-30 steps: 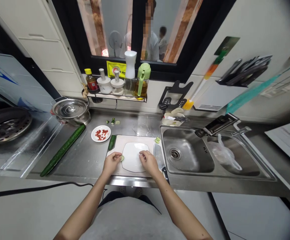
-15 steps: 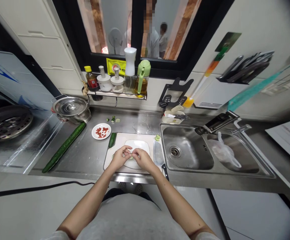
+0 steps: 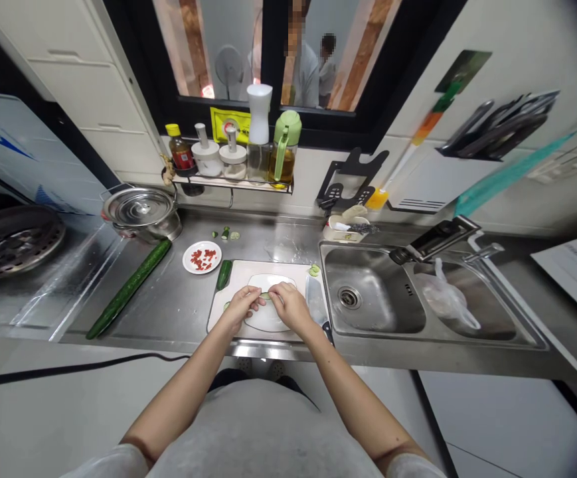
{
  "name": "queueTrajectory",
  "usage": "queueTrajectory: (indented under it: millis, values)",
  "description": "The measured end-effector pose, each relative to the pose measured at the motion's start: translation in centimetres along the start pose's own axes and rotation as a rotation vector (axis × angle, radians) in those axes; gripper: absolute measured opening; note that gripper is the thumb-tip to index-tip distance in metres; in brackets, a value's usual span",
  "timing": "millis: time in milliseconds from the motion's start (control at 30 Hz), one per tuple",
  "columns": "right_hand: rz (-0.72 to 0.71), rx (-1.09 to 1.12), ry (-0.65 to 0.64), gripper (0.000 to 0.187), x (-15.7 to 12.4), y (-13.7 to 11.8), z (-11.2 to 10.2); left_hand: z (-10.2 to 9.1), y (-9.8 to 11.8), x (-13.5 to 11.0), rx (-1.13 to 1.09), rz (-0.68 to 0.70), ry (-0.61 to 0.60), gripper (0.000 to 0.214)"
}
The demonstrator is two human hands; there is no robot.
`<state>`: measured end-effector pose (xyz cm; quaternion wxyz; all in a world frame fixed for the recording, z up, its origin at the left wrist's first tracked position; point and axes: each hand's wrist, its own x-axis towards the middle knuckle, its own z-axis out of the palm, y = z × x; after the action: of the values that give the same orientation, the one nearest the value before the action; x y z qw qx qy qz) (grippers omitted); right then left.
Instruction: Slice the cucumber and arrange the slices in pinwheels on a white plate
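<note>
Both my hands meet over a white square plate (image 3: 268,318) that lies on a white cutting board (image 3: 236,275). My left hand (image 3: 241,307) and my right hand (image 3: 291,305) pinch a green cucumber slice (image 3: 265,296) between their fingertips above the plate. A short cucumber piece (image 3: 224,273) lies on the board's far left corner. A cleaver (image 3: 317,307) rests along the board's right edge, beside my right hand.
A long whole cucumber (image 3: 129,287) lies on the steel counter at left, near a lidded pot (image 3: 141,211). A small dish of red bits (image 3: 201,257) sits behind the board. The sink (image 3: 372,302) is to the right. A condiment shelf (image 3: 233,169) lines the back wall.
My hands came together from either side of the plate and now hold a cucumber slice between them near the plate's far edge.
</note>
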<state>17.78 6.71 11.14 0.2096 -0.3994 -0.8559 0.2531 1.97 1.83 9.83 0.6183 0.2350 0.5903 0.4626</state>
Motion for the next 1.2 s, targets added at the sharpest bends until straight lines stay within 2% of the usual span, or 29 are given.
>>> queueTrajectory:
  millis: [200,533,667,833,1000,1200]
  values:
    - [-0.045,-0.062,-0.025,0.022,0.0,0.0,0.0,-0.2,0.2,0.6,-0.147,-0.058,-0.032,0.041]
    - [-0.018,-0.017,-0.014,0.02,0.0,0.2,0.4,0.2,-0.1,1.5,-0.104,0.031,0.05,0.044]
    - [0.015,0.059,0.018,0.017,0.1,0.3,0.6,0.6,0.1,1.5,-0.074,0.118,0.043,0.044]
    - [0.136,0.23,0.041,0.016,0.4,0.9,1.2,0.9,0.0,1.4,-0.014,0.257,0.046,0.042]
    - [0.244,0.42,0.053,0.016,0.7,1.6,1.8,1.3,0.0,1.4,0.034,0.325,0.055,0.04]
    - [0.295,0.568,0.031,0.014,1.0,2.4,2.2,1.4,-0.3,1.8,0.033,0.389,0.022,0.038]
